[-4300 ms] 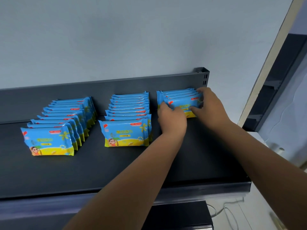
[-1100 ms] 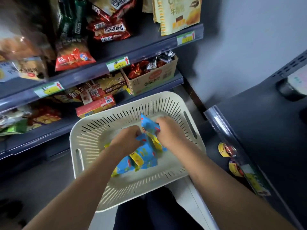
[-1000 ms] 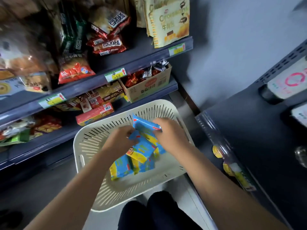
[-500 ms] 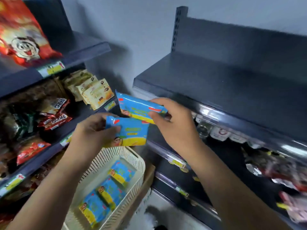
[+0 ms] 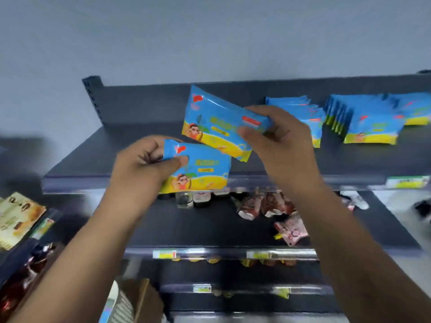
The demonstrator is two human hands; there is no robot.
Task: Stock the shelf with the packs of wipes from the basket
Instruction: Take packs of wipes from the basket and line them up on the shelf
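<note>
**Stocking partly done: rows stand at the right, and two more packs are in hand.**

The top shelf [image 5: 93, 157] already carries standing rows of packs [image 5: 370, 127] on its right part, while its left stretch has none yet. The right hand [image 5: 282, 143] pinches one tilted pack of wipes [image 5: 214, 117] between thumb and curled fingers, above the shelf. The left hand [image 5: 142, 169] grips a second pack [image 5: 205, 169] the same way at the shelf's front edge. Both packs are unplaced. Only a blurred pale corner of the basket [image 5: 121, 304] shows, so its remaining stock cannot be told. The lower shelf [image 5: 186, 224] holds red packets [image 5: 263, 203] and small bottles [image 5: 184, 199], with price tags [image 5: 164, 254] beneath. Nothing seems to block the reach.
</note>
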